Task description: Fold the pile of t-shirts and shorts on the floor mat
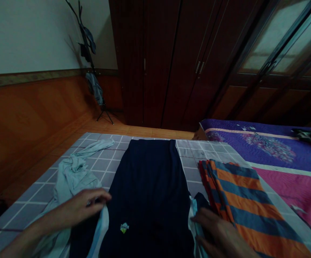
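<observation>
A dark navy garment (pixel 147 179) with white and light-blue side strips lies spread on the bed in front of me. A small white and yellow-green badge (pixel 124 227) shows on its lower left part. My left hand (pixel 88 204) is at the garment's left edge, index finger stretched out and thumb apart from it. At the right edge, by the light-blue strip, my right hand (pixel 220 229) has its fingers apart and looks slightly blurred. Whether either hand touches the cloth is unclear.
A crumpled pale green garment (pixel 73 175) lies to the left. Folded orange and blue striped cloth (pixel 246 193) lies to the right. Beyond the checked bed sheet (pixel 190 154) stand a dark wardrobe (pixel 160 71) and a coat stand (pixel 88 50). A purple and pink bed (pixel 252 143) adjoins on the right.
</observation>
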### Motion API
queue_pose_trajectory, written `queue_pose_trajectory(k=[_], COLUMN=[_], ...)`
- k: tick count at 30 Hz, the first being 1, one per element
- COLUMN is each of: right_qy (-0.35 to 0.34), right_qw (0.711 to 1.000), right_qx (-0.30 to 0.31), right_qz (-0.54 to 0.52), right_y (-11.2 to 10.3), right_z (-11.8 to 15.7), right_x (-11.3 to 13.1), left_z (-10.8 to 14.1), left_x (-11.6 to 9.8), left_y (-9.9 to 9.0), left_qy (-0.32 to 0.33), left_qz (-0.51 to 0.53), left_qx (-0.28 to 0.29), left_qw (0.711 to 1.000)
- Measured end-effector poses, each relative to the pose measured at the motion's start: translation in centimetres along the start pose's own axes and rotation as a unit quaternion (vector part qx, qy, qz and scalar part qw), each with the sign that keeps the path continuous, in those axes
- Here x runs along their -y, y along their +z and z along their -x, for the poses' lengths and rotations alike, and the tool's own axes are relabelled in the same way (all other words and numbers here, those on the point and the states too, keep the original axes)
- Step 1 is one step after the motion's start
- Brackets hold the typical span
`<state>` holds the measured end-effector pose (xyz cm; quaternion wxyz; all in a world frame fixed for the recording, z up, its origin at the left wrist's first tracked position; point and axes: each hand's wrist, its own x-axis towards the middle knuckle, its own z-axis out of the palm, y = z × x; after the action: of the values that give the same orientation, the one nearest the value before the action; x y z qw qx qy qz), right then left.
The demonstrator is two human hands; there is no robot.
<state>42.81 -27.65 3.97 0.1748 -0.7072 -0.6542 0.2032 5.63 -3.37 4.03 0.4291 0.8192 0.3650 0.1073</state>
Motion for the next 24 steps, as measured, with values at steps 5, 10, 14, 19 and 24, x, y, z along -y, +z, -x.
queue_pose_trajectory(k=[5, 10, 14, 19, 24], right_qy=[0.13, 0.215, 0.253, 0.257, 0.233], right_qw=[0.991, 0.975, 0.964, 0.959, 0.957], right_qx=[-0.034, -0.06, -0.078, -0.116, -0.172], right_qz=[-0.018, 0.006, 0.012, 0.019, -0.021], right_y=[-4.3, -4.0, -3.3, -2.5, -1.8], right_z=[-13.4, -22.8, -25.3, -26.1, -26.6], right_x=[-1.2, -5.4, -7.7, -8.9, -10.3], left_z=[-13.9, -21.3, -23.8, -24.3, -24.9], left_x=[1.1, 3.0, 2.8, 2.3, 2.6], left_y=[-2.8, -0.6, 0.3, 1.5, 2.5], left_qy=[-0.087, -0.13, -0.126, -0.108, -0.071], left_qz=[0.028, -0.037, -0.072, -0.086, -0.027], left_qx=[-0.193, -0.219, -0.197, -0.219, -0.269], left_qw=[0.977, 0.966, 0.97, 0.966, 0.96])
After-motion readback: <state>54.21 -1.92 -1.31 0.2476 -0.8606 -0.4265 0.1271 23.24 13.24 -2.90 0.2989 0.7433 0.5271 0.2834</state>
